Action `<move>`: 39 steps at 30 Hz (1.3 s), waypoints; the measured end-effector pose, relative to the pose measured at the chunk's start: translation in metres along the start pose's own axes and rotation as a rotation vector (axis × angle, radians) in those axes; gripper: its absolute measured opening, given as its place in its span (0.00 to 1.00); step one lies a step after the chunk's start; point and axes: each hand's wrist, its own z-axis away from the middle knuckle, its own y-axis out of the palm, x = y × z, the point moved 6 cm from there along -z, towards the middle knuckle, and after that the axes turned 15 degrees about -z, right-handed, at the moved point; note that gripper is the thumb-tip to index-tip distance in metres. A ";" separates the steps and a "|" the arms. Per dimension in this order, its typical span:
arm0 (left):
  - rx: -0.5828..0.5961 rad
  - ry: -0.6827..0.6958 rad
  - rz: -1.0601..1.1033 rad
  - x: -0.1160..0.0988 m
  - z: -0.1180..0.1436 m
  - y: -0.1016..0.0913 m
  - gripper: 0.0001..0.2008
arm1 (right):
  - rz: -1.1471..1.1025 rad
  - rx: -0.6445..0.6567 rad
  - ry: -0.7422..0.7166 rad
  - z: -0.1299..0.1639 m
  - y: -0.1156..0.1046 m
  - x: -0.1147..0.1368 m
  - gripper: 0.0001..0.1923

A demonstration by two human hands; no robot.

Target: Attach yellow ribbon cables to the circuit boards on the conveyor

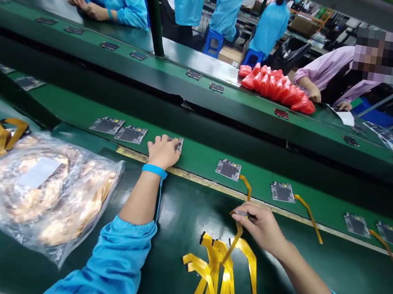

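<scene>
My left hand (pixel 163 152), with a blue wrist strap (pixel 154 169), reaches onto the green belt and grips a circuit board (pixel 180 143), its fingers covering most of it. Two more circuit boards lie just left of it, the nearer one (pixel 131 134) and another (pixel 107 125). A yellow flex cable (pixel 232 244) hangs from the closed fingers of my right hand (pixel 261 224), above the bench. Something small and grey shows between those fingers, too small to name. Below that hand a fanned pile of yellow flex cables (pixel 209 288) lies on the bench.
Boards with cables attached, such as this one (pixel 228 169), sit right on the belt (pixel 197 162). A clear plastic bag (pixel 65 245) of coiled cables lies left. Beyond the divider, a second line carries boards and red bags (pixel 276 87); people in blue and pink work there.
</scene>
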 end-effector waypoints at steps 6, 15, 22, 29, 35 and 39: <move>-0.097 -0.031 0.049 -0.008 -0.001 0.003 0.15 | 0.003 -0.011 -0.057 -0.019 -0.001 0.014 0.14; -0.152 -0.086 0.108 -0.013 -0.004 0.007 0.10 | -0.082 0.092 -0.028 -0.026 0.024 0.012 0.15; -0.126 -0.089 0.134 -0.020 -0.002 0.006 0.11 | -0.118 0.133 -0.009 -0.028 0.038 0.003 0.17; -0.131 -0.081 0.109 -0.029 0.000 0.004 0.13 | -0.123 0.160 0.005 -0.028 0.048 -0.004 0.18; -0.084 -0.047 0.128 -0.033 0.000 0.002 0.13 | -0.113 0.172 -0.002 -0.029 0.048 -0.003 0.16; -0.077 0.018 0.145 -0.030 -0.001 0.000 0.15 | -0.161 0.097 0.085 -0.038 0.040 -0.014 0.18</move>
